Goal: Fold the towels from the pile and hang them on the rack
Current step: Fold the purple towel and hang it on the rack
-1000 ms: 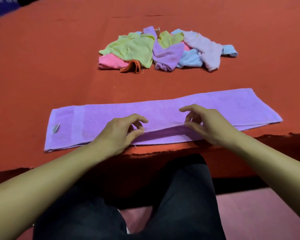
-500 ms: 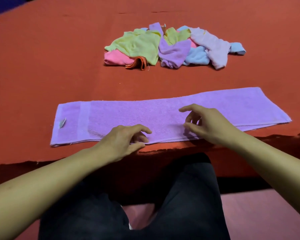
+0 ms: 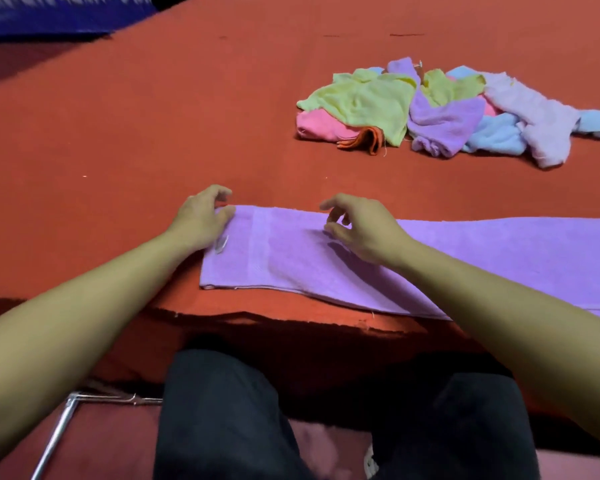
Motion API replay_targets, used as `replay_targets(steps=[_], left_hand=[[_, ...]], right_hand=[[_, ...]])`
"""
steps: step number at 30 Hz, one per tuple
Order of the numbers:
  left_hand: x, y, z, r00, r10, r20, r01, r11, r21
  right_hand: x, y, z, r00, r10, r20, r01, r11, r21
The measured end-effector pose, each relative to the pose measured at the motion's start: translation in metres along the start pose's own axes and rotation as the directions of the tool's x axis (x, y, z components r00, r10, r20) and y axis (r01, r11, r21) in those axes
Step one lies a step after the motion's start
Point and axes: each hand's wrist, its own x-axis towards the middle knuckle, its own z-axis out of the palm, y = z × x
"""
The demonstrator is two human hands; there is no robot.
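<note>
1. Left grip [image 3: 201, 220] pinches the left end of the folded purple towel [image 3: 465, 258] on the red counter [image 3: 153, 133]
2. Right grip [image 3: 357, 226] hovers just right of it, fingers loosely curled, holding nothing
3. Pile of towels [image 3: 447, 109] lies beyond the right grip
4. Metal bar [image 3: 56, 434] sits below the left forearm

A red-covered bench [image 3: 153, 140] carries everything. A folded purple towel [image 3: 482, 258] lies along its near edge. Beyond the towel, well apart, sits a pile of coloured towels [image 3: 440, 112].
</note>
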Motion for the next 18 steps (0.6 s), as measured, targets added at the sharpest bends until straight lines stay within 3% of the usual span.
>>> replay_targets(steps=[3, 9, 13, 18], left_hand=[[0.013, -0.014, -0.002, 0.993, 0.029, 0.11, -0.034, 0.999, 0.042], [0.029, -0.012, -0.006, 0.976, 0.136, 0.17, -0.104, 0.977, -0.186], [0.039, -0.023, -0.014, 0.954, 0.107, 0.282, 0.032, 0.895, -0.445], [0.052, -0.025, -0.019, 0.959, -0.014, 0.282, 0.193, 0.76, -0.62]], right_hand=[[0.033, -0.007, 0.021, 1.0, 0.012, -0.02, -0.012, 0.999, -0.041], [0.071, -0.01, 0.041, 0.99, 0.105, 0.093, -0.097, 0.992, -0.085], [0.086, -0.009, 0.034, 0.976, 0.141, 0.166, -0.144, 0.99, 0.005], [0.099, -0.011, 0.029, 0.982, 0.152, 0.108, -0.159, 0.986, 0.056]])
